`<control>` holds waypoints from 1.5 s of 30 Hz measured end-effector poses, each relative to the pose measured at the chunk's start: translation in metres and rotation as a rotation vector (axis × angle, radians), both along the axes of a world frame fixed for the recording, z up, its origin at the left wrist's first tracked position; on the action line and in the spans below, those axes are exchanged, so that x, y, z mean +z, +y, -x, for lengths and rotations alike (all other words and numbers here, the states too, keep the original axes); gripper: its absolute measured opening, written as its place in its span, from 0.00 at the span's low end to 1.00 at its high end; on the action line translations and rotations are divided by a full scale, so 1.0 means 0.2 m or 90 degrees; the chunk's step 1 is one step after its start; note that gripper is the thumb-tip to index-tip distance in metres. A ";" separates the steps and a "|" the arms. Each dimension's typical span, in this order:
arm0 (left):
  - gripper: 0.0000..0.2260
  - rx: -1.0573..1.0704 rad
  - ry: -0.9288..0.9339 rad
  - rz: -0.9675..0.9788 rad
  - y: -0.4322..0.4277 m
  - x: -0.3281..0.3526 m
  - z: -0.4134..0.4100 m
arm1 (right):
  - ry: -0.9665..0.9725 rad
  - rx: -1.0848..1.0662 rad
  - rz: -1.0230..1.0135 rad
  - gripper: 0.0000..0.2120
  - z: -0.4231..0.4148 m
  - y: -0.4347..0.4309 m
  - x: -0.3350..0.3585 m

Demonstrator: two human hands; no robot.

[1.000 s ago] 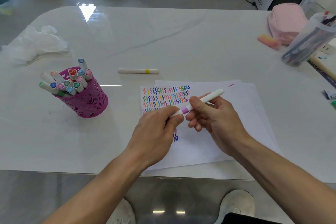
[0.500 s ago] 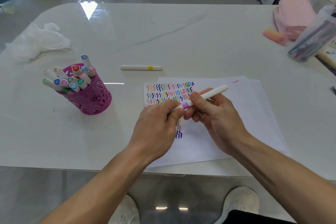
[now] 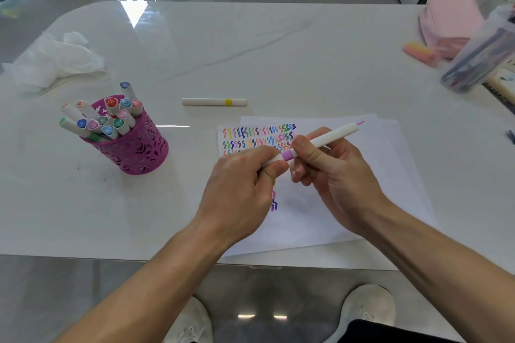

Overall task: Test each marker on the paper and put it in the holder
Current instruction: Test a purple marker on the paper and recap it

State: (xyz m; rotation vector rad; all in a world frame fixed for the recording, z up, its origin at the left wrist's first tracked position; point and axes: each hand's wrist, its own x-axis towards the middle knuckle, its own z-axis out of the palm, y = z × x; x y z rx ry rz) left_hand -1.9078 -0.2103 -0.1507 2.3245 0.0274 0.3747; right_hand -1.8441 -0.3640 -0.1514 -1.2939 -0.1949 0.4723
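I have the left hand point(image 3: 239, 184) pinching one end of the purple-banded marker point(image 3: 330, 135), the right hand point(image 3: 340, 175) gripping its barrel, paper point(image 3: 395, 167) beneath both.

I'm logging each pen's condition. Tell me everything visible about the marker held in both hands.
The marker is a slim white stick, plastic-looking, with a lilac band near its lower end. It is held over the paper, slanting from lower left up to upper right. The left hand grips the short end beyond the band, hiding that tip. The right hand pinches the barrel just past the band. Its far end is rounded and bare.
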 end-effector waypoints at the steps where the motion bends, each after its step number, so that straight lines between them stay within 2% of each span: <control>1: 0.10 0.008 -0.020 -0.009 -0.01 0.00 0.00 | 0.005 -0.003 0.001 0.12 0.00 0.00 0.01; 6: 0.05 0.046 -0.100 -0.056 -0.04 0.00 0.02 | 0.033 -0.023 0.002 0.11 0.03 0.03 0.02; 9: 0.05 0.045 -0.092 -0.051 -0.04 -0.01 0.01 | 0.050 -0.019 -0.006 0.11 0.03 0.03 0.02; 13: 0.04 0.046 -0.050 -0.004 -0.02 0.02 0.01 | 0.091 -0.020 -0.003 0.13 0.04 0.03 0.00; 15: 0.03 0.054 -0.038 0.069 0.01 0.05 0.00 | 0.123 -0.006 -0.001 0.13 0.04 0.04 0.01; 18: 0.04 0.079 -0.061 0.196 0.06 0.11 -0.01 | 0.148 0.016 -0.002 0.26 0.03 0.06 0.01; 20: 0.04 0.121 -0.127 0.230 0.10 0.16 0.00 | 0.154 0.020 0.002 0.31 0.03 0.07 0.01; 24: 0.02 0.257 -0.308 0.086 0.23 0.27 0.04 | 0.151 0.008 0.036 0.34 0.03 0.09 0.00; 28: 0.09 0.396 -0.416 -0.091 0.38 0.33 0.10 | 0.161 -0.027 0.056 0.30 0.03 0.10 -0.03; 34: 0.10 0.517 -0.331 -0.115 0.54 0.33 0.16 | 0.153 -0.049 0.061 0.19 0.03 0.12 -0.04; 40: 0.13 0.513 -0.152 -0.141 0.59 0.26 0.16 | 0.127 -0.069 0.073 0.13 0.03 0.13 -0.03; 45: 0.17 0.503 -0.133 -0.150 0.59 0.22 0.14 | 0.124 -0.082 0.081 0.11 0.03 0.12 -0.03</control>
